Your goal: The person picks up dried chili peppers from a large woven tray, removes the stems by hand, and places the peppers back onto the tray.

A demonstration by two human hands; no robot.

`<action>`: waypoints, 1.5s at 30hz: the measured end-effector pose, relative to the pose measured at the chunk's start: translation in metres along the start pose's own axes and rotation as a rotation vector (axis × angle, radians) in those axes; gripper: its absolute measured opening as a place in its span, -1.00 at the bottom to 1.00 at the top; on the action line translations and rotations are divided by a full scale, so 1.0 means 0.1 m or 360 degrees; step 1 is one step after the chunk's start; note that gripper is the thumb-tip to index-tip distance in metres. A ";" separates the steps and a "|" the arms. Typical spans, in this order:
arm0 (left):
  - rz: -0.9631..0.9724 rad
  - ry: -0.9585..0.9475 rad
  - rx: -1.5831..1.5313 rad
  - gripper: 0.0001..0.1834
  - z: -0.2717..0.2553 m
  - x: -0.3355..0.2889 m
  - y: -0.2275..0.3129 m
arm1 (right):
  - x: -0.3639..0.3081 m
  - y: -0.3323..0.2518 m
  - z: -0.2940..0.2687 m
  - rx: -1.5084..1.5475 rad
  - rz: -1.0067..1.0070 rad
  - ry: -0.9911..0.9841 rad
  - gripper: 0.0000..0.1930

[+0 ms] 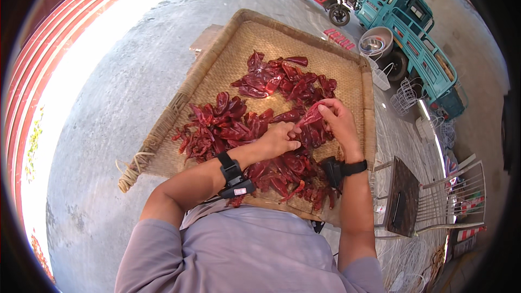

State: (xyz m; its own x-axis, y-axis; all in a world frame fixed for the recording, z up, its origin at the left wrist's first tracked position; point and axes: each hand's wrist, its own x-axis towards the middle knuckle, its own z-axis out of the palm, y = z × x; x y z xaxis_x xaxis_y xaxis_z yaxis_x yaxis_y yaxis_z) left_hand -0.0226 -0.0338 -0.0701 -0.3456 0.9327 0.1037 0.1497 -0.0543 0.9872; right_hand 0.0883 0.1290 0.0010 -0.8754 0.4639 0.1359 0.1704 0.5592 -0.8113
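One pepper (312,115): over the tray (228,65), between both hands.
Right hand (339,122): fingers nearly closed, pinching it.
Left hand (277,140): fingers curled at its lower end; whether they grip, I cannot tell.
Heaps (222,125): loose; which are finished, I cannot judge.
Label (240,191): white, on the left wrist band (230,169); illegible to me.

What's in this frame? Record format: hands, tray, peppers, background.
right hand: holding a red pepper
left hand: fingertips at that pepper's lower end; exact grip unclear
tray: woven, raised rim, below both hands
loose peppers: dark red, wrinkled, heaped on the tray
right of tray: chair
upper right: red scooter, teal truck
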 end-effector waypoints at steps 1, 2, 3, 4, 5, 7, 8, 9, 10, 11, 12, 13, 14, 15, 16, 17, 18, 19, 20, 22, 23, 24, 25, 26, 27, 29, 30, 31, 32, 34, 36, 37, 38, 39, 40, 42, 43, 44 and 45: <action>0.0124 -0.0001 0.0149 -0.64 0.00 0.00 -0.08 | 0.04 -0.09 -0.02 0.0439 0.0118 0.0359 -0.75; 0.0247 -0.0001 0.0299 -0.62 0.00 -0.01 -0.15 | 0.06 -0.14 -0.03 0.0879 0.0237 0.0716 -0.74; 0.0249 -0.0007 0.0300 -0.62 0.00 -0.02 -0.12 | 0.06 -0.12 -0.05 0.0879 0.0238 0.0722 -0.74; 0.0299 -0.0036 0.0531 -0.62 0.01 -0.03 -0.08 | 0.06 -0.08 -0.08 0.0956 0.0228 0.0828 -0.74; 0.0350 -0.0065 0.0761 -0.62 0.00 -0.03 -0.05 | 0.06 -0.05 -0.09 0.1031 0.0218 0.0935 -0.74; 0.0347 -0.0069 0.0856 -0.60 -0.03 -0.04 -0.11 | -0.02 0.05 0.01 0.0896 0.0263 0.0564 -0.76; 0.0349 -0.0077 0.0951 -0.58 -0.05 -0.04 -0.14 | -0.08 0.09 0.06 0.0754 0.0303 0.0202 -0.78; 0.0344 -0.0072 0.0947 -0.58 -0.06 -0.04 -0.20 | -0.15 0.08 0.16 0.0696 0.0284 0.0040 -0.82; 0.0308 -0.0064 0.0888 -0.58 -0.06 -0.03 -0.24 | -0.20 0.10 0.26 0.0634 0.0232 -0.0005 -0.84; 0.0272 -0.0056 0.0829 -0.57 -0.06 -0.02 -0.27 | -0.25 0.14 0.36 0.0573 0.0180 -0.0051 -0.85; 0.0272 -0.0058 0.0829 -0.57 -0.06 -0.02 -0.23 | -0.28 0.18 0.43 0.0574 0.0181 -0.0048 -0.85; 0.0301 -0.0138 0.0865 -0.56 -0.06 -0.02 -0.19 | -0.31 0.21 0.49 0.0548 0.0169 -0.0026 -0.85; 0.0330 -0.0219 0.0900 -0.55 -0.05 -0.02 -0.15 | -0.32 0.23 0.53 0.0522 0.0156 -0.0003 -0.85; 0.0328 -0.0223 0.0907 -0.55 -0.04 -0.03 -0.15 | -0.32 0.24 0.55 0.0529 0.0155 0.0001 -0.85; 0.0348 -0.0252 0.0970 -0.53 -0.02 -0.05 -0.15 | -0.32 0.24 0.57 0.0504 0.0154 -0.0006 -0.85; 0.0368 -0.0282 0.1033 -0.50 -0.02 -0.07 -0.16 | -0.32 0.25 0.59 0.0480 0.0154 -0.0013 -0.85; 0.0364 -0.0287 0.1039 -0.50 -0.03 -0.07 -0.17 | -0.32 0.27 0.61 0.0489 0.0149 -0.0012 -0.84; 0.0346 -0.0314 0.1026 -0.53 -0.04 -0.08 -0.18 | -0.32 0.28 0.63 0.0496 0.0150 -0.0009 -0.84; 0.0327 -0.0342 0.1014 -0.56 -0.05 -0.09 -0.19 | -0.33 0.28 0.64 0.0481 0.0136 -0.0017 -0.84; 0.0309 -0.0374 0.1003 -0.59 -0.06 -0.10 -0.15 | -0.34 0.30 0.65 0.0468 0.0123 -0.0021 -0.84; 0.0282 -0.0403 0.1018 -0.60 -0.05 -0.11 -0.13 | -0.34 0.32 0.65 0.0444 0.0116 -0.0008 -0.84; 0.0257 -0.0435 0.1031 -0.62 -0.05 -0.11 -0.10 | -0.35 0.34 0.64 0.0419 0.0112 0.0008 -0.84; 0.0259 -0.0443 0.1033 -0.62 -0.05 -0.11 -0.09 | -0.35 0.35 0.64 0.0421 0.0114 0.0016 -0.84; 0.0310 -0.0442 0.1055 -0.63 -0.04 -0.12 -0.09 | -0.35 0.37 0.64 0.0435 0.0125 0.0048 -0.85; 0.0358 -0.0437 0.1078 -0.64 -0.05 -0.12 -0.08 | -0.35 0.37 0.65 0.0450 0.0134 0.0076 -0.86; 0.0318 -0.0452 0.1028 -0.64 -0.07 -0.10 -0.10 | -0.36 0.36 0.65 0.0440 0.0150 0.0066 -0.85; 0.0278 -0.0462 0.0975 -0.63 -0.08 -0.10 -0.12 | -0.36 0.36 0.65 0.0427 0.0166 0.0053 -0.85; 0.0275 -0.0463 0.0977 -0.63 -0.09 -0.09 -0.14 | -0.36 0.38 0.65 0.0430 0.0166 0.0052 -0.85; 0.0334 -0.0411 0.0885 -0.63 -0.09 -0.09 -0.18 | -0.36 0.41 0.66 0.0475 0.0148 0.0059 -0.85; 0.0392 -0.0367 0.0794 -0.63 -0.09 -0.09 -0.19 | -0.36 0.45 0.65 0.0523 0.0134 0.0071 -0.85; 0.0263 -0.0228 0.0619 -0.67 -0.08 -0.09 -0.18 | -0.36 0.47 0.65 0.0568 0.0100 0.0083 -0.83; 0.0261 -0.0228 0.0624 -0.67 -0.08 -0.08 -0.21 | -0.36 0.47 0.64 0.0572 0.0098 0.0083 -0.83; 0.0277 -0.0194 0.0485 -0.69 -0.09 -0.07 -0.25 | -0.36 0.47 0.64 0.0468 0.0021 0.0085 -0.82; 0.0293 -0.0162 0.0345 -0.72 -0.09 -0.06 -0.26 | -0.36 0.47 0.63 0.0363 -0.0054 0.0089 -0.80; 0.0293 -0.0164 0.0349 -0.72 -0.08 -0.05 -0.27 | -0.35 0.46 0.63 0.0366 -0.0056 0.0092 -0.80; 0.0007 0.0020 0.0013 -0.75 -0.06 -0.05 -0.25 | -0.36 0.39 0.64 0.0335 -0.0291 0.0159 -0.76; 0.0003 0.0020 0.0017 -0.75 -0.07 -0.05 -0.23 | -0.38 0.34 0.63 0.0341 -0.0291 0.0160 -0.76; -0.0035 0.0025 -0.0046 -0.75 -0.08 -0.06 -0.21 | -0.40 0.27 0.61 0.0415 -0.0092 0.0069 -0.75; -0.0069 0.0028 -0.0109 -0.76 -0.08 -0.06 -0.17 | -0.42 0.22 0.59 0.0486 0.0105 -0.0020 -0.75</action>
State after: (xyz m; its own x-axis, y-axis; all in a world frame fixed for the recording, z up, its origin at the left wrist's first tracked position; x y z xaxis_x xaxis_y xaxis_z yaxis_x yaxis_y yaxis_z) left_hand -0.0308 -0.0413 -0.0868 -0.3669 0.9282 0.0619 0.0706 -0.0386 0.9968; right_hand 0.1022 0.0809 -0.0562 -0.8728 0.4828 0.0719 0.0848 0.2952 -0.9517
